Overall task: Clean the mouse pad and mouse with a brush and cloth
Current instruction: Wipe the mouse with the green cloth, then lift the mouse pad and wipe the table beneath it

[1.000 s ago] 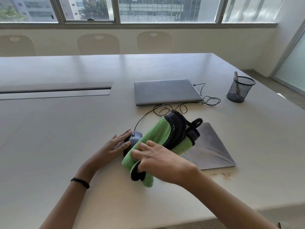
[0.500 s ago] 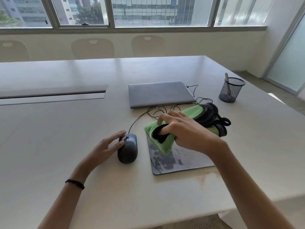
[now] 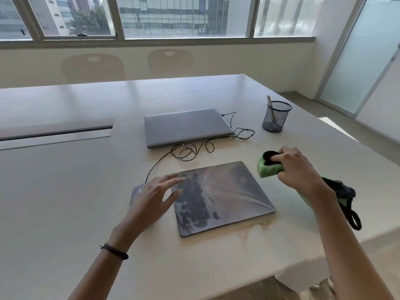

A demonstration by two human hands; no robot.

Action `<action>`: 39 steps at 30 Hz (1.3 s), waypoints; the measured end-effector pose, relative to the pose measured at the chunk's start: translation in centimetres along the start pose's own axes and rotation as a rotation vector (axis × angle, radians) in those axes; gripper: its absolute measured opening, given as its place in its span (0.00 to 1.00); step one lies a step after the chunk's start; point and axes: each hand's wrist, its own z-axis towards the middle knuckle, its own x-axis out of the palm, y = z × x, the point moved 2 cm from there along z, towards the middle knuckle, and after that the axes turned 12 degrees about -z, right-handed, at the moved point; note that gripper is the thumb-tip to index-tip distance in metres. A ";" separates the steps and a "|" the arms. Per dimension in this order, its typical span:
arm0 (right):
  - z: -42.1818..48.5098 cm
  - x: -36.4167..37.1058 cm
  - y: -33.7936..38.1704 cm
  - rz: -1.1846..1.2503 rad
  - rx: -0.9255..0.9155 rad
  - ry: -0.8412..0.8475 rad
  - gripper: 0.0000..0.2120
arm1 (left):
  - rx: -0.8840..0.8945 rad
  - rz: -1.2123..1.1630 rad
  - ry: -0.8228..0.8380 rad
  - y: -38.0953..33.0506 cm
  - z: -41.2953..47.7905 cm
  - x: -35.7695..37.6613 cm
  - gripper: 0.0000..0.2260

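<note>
Gripping the bunched green cloth (image 3: 268,169), fingers curled round its fold: right hand (image 3: 296,169).
- Position: on the bench (image 3: 65,191), just off the far-right corner of the mouse pad (image 3: 225,198), at 2 o'clock from the pad's centre.
- Change: a second ago the cloth lay over the mouse, and half a second ago on the pad's far-left part. It has since swept across the pad and clear of it.
- Reading: one wiping pass over the pad looks finished. Whether another follows cannot be told.

Left hand (image 3: 155,191): fingers straight and spread, holding nothing.
- Position: over the mouse, fingertips reaching the pad's left edge. Earlier it only touched the mouse's side.

Mouse (image 3: 134,190): mostly hidden under the left hand, at 9 o'clock from the pad. Its cable (image 3: 158,164) runs off toward 12 o'clock.

Mouse pad: flat and almost wholly uncovered. The dark blotches on its left half may be print or dirt.

Tan grit (image 3: 255,228): on the bench along the pad's near edge, at 5 o'clock. This is probably still to be cleaned.
</note>
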 end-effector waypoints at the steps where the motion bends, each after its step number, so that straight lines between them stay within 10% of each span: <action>1: 0.0 0.5 -0.9 -0.014 0.043 0.032 0.24 | 0.010 0.017 0.035 -0.4 0.2 0.5 0.27; 8: -0.5 3.3 -5.0 -0.124 0.313 0.050 0.22 | 0.041 0.098 0.263 -2.1 0.7 3.3 0.35; 18: 0.5 4.9 -5.1 -0.120 0.481 -0.121 0.18 | -0.183 0.131 0.163 -1.6 2.2 3.3 0.24; 27: 0.5 4.6 -4.9 -0.152 0.434 0.019 0.23 | -0.461 0.002 0.184 -1.4 2.5 3.2 0.28; 33: 0.6 3.8 -2.2 0.021 0.215 -0.311 0.17 | -0.473 -0.116 0.121 -1.9 2.6 2.3 0.26; 39: 1.5 5.3 0.8 0.259 0.065 -0.033 0.14 | -0.457 -0.346 -0.004 -1.5 2.6 1.9 0.22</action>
